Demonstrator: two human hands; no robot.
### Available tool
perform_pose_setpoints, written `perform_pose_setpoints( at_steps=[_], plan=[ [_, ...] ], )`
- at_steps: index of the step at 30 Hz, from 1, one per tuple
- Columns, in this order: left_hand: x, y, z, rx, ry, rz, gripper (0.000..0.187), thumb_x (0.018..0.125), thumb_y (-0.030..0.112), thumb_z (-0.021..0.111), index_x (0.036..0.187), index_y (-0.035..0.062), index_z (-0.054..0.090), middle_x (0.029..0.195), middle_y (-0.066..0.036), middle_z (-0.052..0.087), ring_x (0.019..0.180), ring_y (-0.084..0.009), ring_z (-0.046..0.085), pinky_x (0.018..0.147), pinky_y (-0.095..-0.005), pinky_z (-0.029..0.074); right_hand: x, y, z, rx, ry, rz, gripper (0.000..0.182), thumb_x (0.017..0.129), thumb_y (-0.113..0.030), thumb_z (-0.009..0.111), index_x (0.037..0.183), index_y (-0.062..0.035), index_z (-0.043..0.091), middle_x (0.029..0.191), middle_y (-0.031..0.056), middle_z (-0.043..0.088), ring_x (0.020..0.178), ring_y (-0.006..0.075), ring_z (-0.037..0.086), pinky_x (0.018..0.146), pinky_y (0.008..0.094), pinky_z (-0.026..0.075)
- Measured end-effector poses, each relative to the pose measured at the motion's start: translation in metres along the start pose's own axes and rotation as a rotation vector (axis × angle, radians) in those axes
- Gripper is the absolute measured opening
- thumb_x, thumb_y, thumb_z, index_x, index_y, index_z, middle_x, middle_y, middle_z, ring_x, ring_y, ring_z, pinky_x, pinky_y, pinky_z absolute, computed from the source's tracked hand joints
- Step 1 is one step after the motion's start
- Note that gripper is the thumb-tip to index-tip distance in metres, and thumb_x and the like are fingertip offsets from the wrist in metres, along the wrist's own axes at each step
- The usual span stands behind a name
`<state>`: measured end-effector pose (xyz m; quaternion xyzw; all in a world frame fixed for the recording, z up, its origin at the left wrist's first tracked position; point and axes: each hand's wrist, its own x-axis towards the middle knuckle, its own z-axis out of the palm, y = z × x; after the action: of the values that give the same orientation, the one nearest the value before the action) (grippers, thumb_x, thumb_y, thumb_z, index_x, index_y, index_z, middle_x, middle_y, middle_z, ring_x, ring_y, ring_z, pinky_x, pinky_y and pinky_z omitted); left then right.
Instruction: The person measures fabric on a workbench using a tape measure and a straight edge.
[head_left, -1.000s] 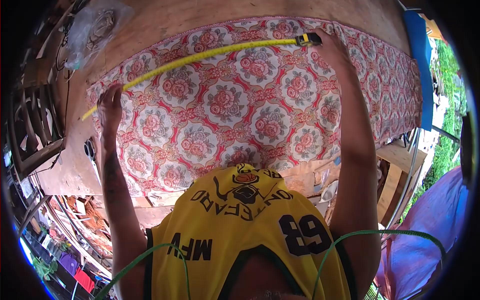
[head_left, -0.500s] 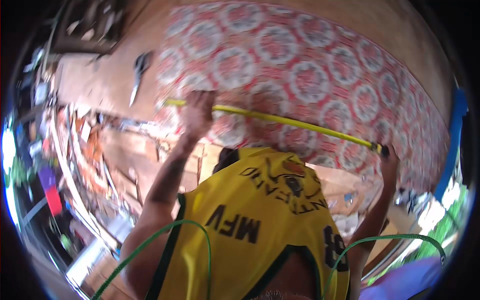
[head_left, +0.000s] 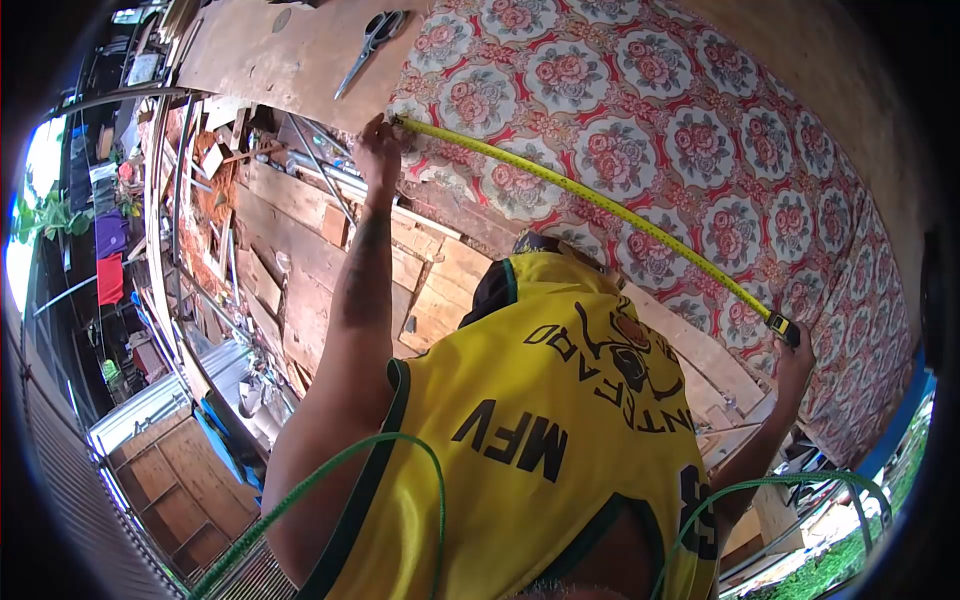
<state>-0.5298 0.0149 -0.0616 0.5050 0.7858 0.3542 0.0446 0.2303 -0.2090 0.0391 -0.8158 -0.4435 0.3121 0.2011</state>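
A yellow tape measure (head_left: 600, 205) is pulled out in a slanting line across the flowered fabric (head_left: 655, 60), which has red and grey rose medallions. My left hand (head_left: 380, 158) is at the blade's far-left end, by the fabric's edge, its fingers closed at the tip. At the other end, my right hand (head_left: 795, 358) grips the dark tape case (head_left: 783, 328) near the fabric's front edge. Dark-handled scissors (head_left: 372, 48) lie on the wooden board (head_left: 290, 60) to the left of the fabric, with the blades pointing toward me.
Below the table edge are wooden planks (head_left: 300, 205) and scattered wood scraps. Long strips (head_left: 160, 200) stand at the left, near purple and red cloths. A green cord (head_left: 330, 458) hangs across the foreground. Something blue (head_left: 895, 420) shows at the right edge.
My left hand has shifted from on top of the blade to its end at the fabric's edge. The view has turned, and the tape slants more steeply in it.
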Motion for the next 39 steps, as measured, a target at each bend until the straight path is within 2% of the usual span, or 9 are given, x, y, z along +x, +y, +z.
perform_pose_setpoints(
  at_steps=[15,20,22,23,24,26,31,33,39],
  plan=[
    [0.007,-0.011,-0.011,-0.068,-0.064,-0.141,0.028,0.088,0.023,0.066,0.105,0.0025,0.075,0.092,-0.012,0.076,0.082,-0.0186,0.07,0.078,-0.0322,0.052,-0.02,-0.033,0.022,-0.231,0.018,-0.028,0.044,0.086,0.001,0.066,0.129,-0.0028,0.057,0.102,0.0131,0.067,0.092,0.0189,0.064,0.084,0.0296,0.048],
    [0.012,-0.021,-0.009,-0.048,-0.07,-0.085,0.027,0.085,0.022,0.068,0.103,0.0037,0.076,0.093,-0.011,0.076,0.081,-0.0173,0.069,0.078,-0.0319,0.053,-0.02,-0.01,0.025,-0.276,0.04,-0.114,0.045,0.085,-0.001,0.069,0.128,-0.0061,0.059,0.102,0.0222,0.069,0.093,0.0318,0.07,0.079,0.0407,0.052],
    [0.033,-0.093,0.015,-0.018,-0.075,0.026,0.02,0.084,0.018,0.067,0.095,0.0043,0.077,0.09,-0.008,0.075,0.079,-0.0156,0.067,0.077,-0.0321,0.053,-0.021,-0.009,0.03,-0.244,0.044,-0.221,0.044,0.085,-0.001,0.069,0.128,-0.0065,0.058,0.103,0.0232,0.069,0.094,0.034,0.07,0.078,0.0423,0.053],
    [0.051,-0.155,0.027,0.209,0.02,0.531,0.013,0.084,0.013,0.065,0.088,0.0038,0.074,0.085,-0.006,0.073,0.081,-0.0142,0.066,0.077,-0.0304,0.053,-0.023,-0.008,0.029,-0.213,0.054,-0.328,0.044,0.085,-0.002,0.069,0.127,-0.0069,0.058,0.104,0.0242,0.069,0.095,0.0362,0.07,0.077,0.0439,0.053],
    [0.077,-0.239,0.054,-0.006,-0.111,0.379,0.011,0.086,0.009,0.061,0.085,0.0032,0.07,0.083,-0.006,0.07,0.079,-0.0143,0.065,0.073,-0.028,0.053,-0.024,-0.009,0.031,-0.282,0.079,-0.309,0.044,0.085,-0.002,0.069,0.127,-0.007,0.057,0.103,0.0244,0.068,0.095,0.0377,0.07,0.077,0.0442,0.053],
    [0.066,-0.182,0.036,-0.24,-0.269,0.265,0.018,0.087,0.007,0.057,0.089,0.0014,0.074,0.088,-0.006,0.072,0.078,-0.0148,0.066,0.068,-0.0271,0.052,-0.035,-0.036,0.03,-0.385,0.118,-0.162,0.045,0.085,-0.003,0.07,0.126,-0.0058,0.054,0.104,0.0257,0.067,0.098,0.0394,0.068,0.079,0.0451,0.053],
    [0.034,-0.05,-0.008,0.069,-0.265,0.092,0.032,0.085,0.027,0.06,0.102,0.0071,0.077,0.096,-0.013,0.075,0.087,-0.0249,0.07,0.08,-0.0391,0.053,-0.064,-0.01,0.02,-0.116,0.221,-0.05,0.032,0.095,0.0,0.056,0.126,-0.007,0.055,0.094,0.0105,0.064,0.081,0.0178,0.064,0.075,0.0334,0.055],
    [0.038,-0.068,-0.001,0.127,-0.224,0.136,0.032,0.087,0.028,0.059,0.103,0.0068,0.077,0.1,-0.013,0.075,0.087,-0.025,0.07,0.08,-0.0388,0.052,-0.089,-0.028,0.025,0.485,0.172,0.09,0.028,0.1,-0.001,0.049,0.126,-0.0036,0.058,0.098,0.0098,0.063,0.085,0.016,0.064,0.079,0.0314,0.058],
    [0.037,-0.062,0.002,0.032,-0.214,0.064,0.032,0.091,0.027,0.062,0.105,0.001,0.075,0.099,-0.012,0.075,0.085,-0.0207,0.068,0.078,-0.0343,0.052,-0.123,-0.089,0.099,0.995,0.005,0.26,0.029,0.1,-0.004,0.054,0.127,0.004,0.058,0.111,0.0192,0.069,0.1,0.0303,0.07,0.089,0.0408,0.061]
  ],
)
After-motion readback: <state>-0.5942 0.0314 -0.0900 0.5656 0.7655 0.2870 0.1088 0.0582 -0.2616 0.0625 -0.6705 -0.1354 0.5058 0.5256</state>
